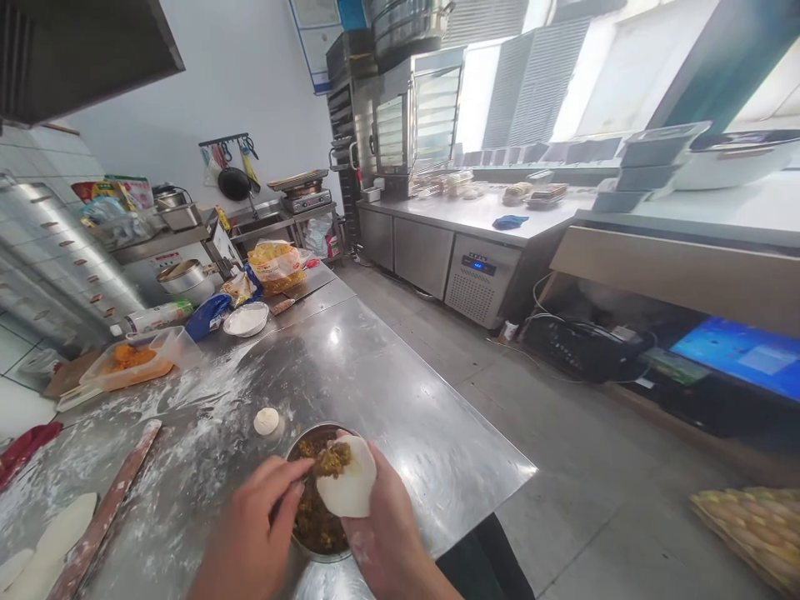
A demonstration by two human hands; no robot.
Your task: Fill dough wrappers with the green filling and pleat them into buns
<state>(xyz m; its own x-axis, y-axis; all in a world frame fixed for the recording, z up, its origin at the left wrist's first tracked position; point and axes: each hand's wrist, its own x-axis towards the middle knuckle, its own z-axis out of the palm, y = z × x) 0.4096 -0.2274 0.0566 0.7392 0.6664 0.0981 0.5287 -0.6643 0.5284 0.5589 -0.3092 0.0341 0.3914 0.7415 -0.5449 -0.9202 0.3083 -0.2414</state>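
Here, a flour-dusted steel table (400, 392) fills the middle ground. Behind it a refrigerated steel counter (437, 250) runs along the far wall, with a glass-fronted cabinet (416, 117) standing on it. To the right a lit monitor (743, 354) sits under a shelf, and a woven basket (756, 525) lies at the lower right edge.

On the table's far left end stand a clear plastic tub (134, 362) with orange contents, a yellow bag (277, 265) and a white dish (246, 319). A rolling pin (106, 508) lies slantwise at the left, beside flat dough sheets (62, 525).

At the near edge a metal bowl (292, 454) of brown-green filling (312, 521) is partly covered by both hands. The right hand (384, 533) cups a round dough wrapper (353, 492) in its open palm above the bowl, the wrapper carrying a mound of the same filling. The left hand (250, 533) has its fingers drawn together in a pinch that reaches to that mound; what they grip cannot be told. A small dough ball (267, 421) rests on the table just beyond the bowl, apart from it.
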